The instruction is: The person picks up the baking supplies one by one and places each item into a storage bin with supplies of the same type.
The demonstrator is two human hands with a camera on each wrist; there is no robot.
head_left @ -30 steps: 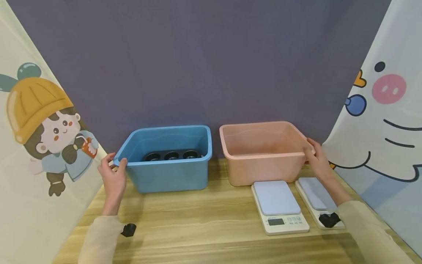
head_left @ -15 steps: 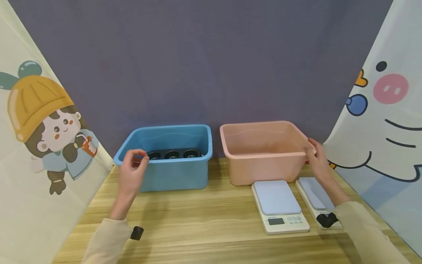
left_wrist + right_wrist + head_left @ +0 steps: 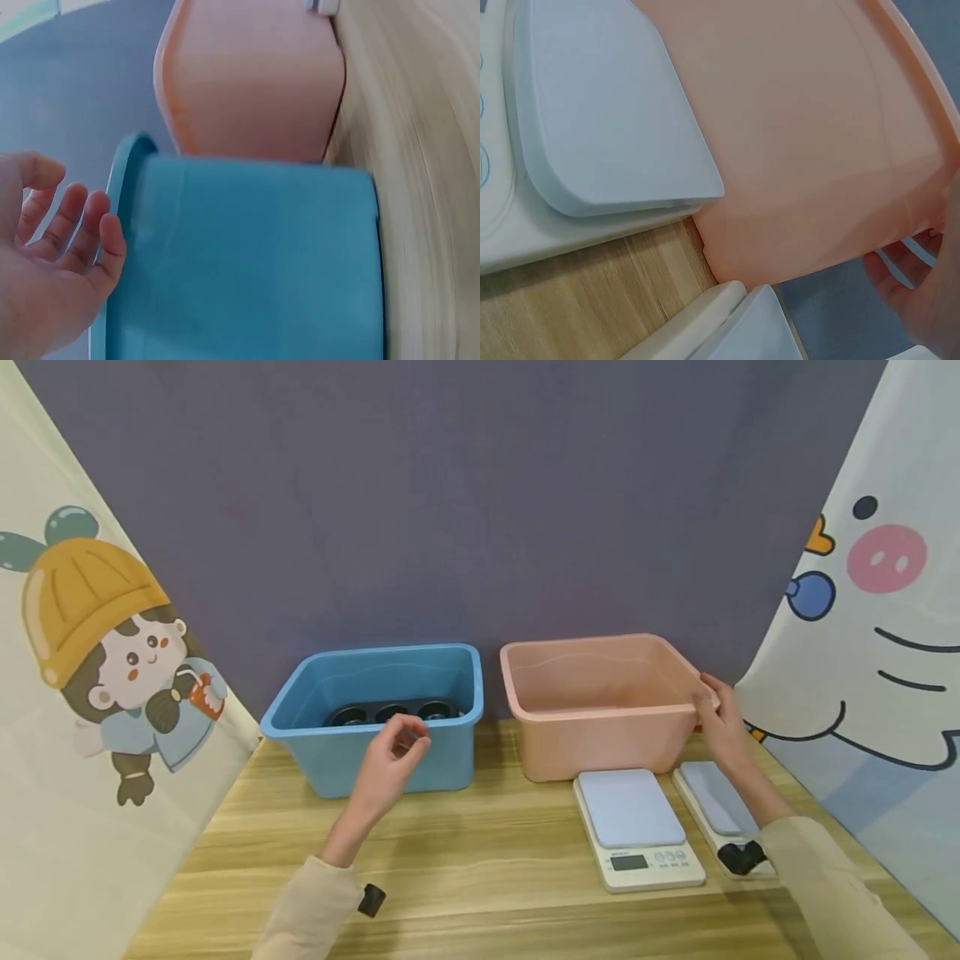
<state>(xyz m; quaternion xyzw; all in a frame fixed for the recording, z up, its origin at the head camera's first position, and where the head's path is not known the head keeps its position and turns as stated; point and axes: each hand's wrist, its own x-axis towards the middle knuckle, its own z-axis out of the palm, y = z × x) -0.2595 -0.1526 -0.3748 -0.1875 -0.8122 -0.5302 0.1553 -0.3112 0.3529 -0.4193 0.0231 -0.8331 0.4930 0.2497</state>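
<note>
My left hand point(image 3: 386, 768) is in front of the blue plastic bin point(image 3: 446, 760), its fingers loosely curled with nothing between them. In the left wrist view the thumb stands apart from the fingers point(image 3: 112, 240), which overlap the bin's rim. Inside the blue bin sits a dark muffin pan point(image 3: 392, 713), its lower part hidden by the front wall. With my right hand point(image 3: 722, 731) I hold the right front corner of the pink plastic bin point(image 3: 600, 745), thumb over the rim and fingers outside its wall. In the right wrist view the fingers point(image 3: 885, 281) show beside that wall.
A white kitchen scale point(image 3: 630, 810) stands in front of the pink bin. A second scale point(image 3: 720, 800) lies right of it, under my right forearm. Wood-grain table point(image 3: 465, 860) extends ahead; a grey cloth backdrop point(image 3: 480, 510) hangs behind both bins.
My left hand has let go of the blue bin's left front corner and moved right along its front. My right hand stays at the pink bin's corner; both bins stand where they were.
</note>
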